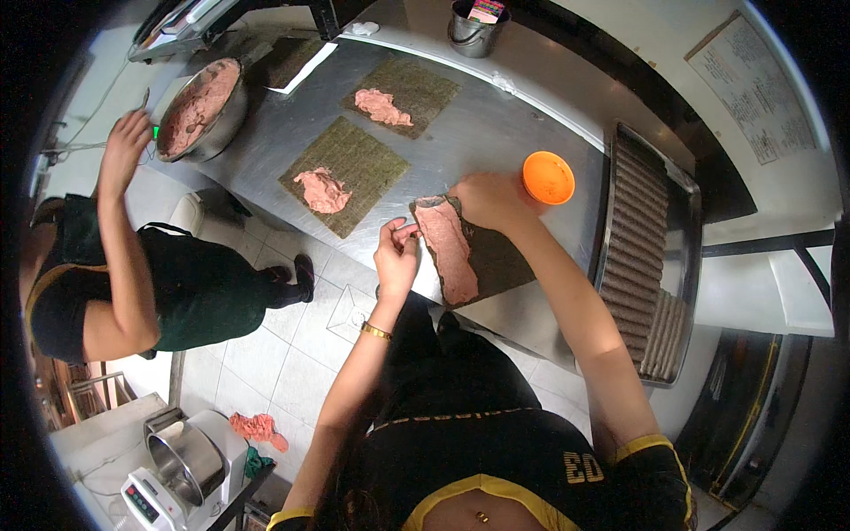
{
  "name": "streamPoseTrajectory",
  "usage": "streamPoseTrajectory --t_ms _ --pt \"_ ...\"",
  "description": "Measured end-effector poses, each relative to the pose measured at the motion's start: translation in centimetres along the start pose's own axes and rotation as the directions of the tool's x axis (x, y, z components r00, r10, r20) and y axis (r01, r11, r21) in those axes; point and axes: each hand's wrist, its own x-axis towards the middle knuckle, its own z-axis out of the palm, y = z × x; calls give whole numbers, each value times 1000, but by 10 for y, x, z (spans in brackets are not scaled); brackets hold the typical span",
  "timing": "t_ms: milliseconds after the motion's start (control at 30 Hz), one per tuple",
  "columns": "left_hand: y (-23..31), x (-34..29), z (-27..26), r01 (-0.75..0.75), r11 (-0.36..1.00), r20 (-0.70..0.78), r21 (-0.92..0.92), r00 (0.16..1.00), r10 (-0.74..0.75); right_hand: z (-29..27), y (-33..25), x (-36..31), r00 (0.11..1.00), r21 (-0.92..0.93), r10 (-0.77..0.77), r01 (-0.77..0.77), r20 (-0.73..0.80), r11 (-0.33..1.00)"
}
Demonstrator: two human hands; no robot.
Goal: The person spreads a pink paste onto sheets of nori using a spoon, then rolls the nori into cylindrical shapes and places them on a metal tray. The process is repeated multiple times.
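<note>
In front of me lies a dark green seaweed sheet (500, 263) with a long strip of pink paste (449, 257) spread along its left side. Beside the strip's left edge is my left hand (396, 258), its fingers bent and apart with nothing visible in them. My right hand (489, 201) is at the sheet's far edge, back uppermost; it is blurred, and its fingertips are mostly hidden. Just right of that hand stands an orange bowl (548, 178). Two more seaweed sheets, one nearer (363, 159) and one farther (428, 91), each carry a mound of pink paste.
A metal tray (677, 301) of brown rolls lies at the right. On the left, a person (133, 274) stands by a steel bowl (237, 111) of pink paste. A small metal bucket (474, 37) stands behind the steel table (496, 111). A scale (146, 500) is lower left.
</note>
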Motion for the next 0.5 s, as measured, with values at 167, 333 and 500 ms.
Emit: streamPoseTrajectory --t_ms 167,333,500 --pt "-8 1 1 -39 998 -40 -42 998 37 -7 -5 -2 999 215 -20 10 42 977" --pt "-13 1 2 -58 998 -49 -30 997 57 -22 9 -3 1000 70 -21 21 4 997" --pt "1 -2 3 -14 999 -59 37 998 17 -6 19 -8 996 -57 -13 18 88 998"
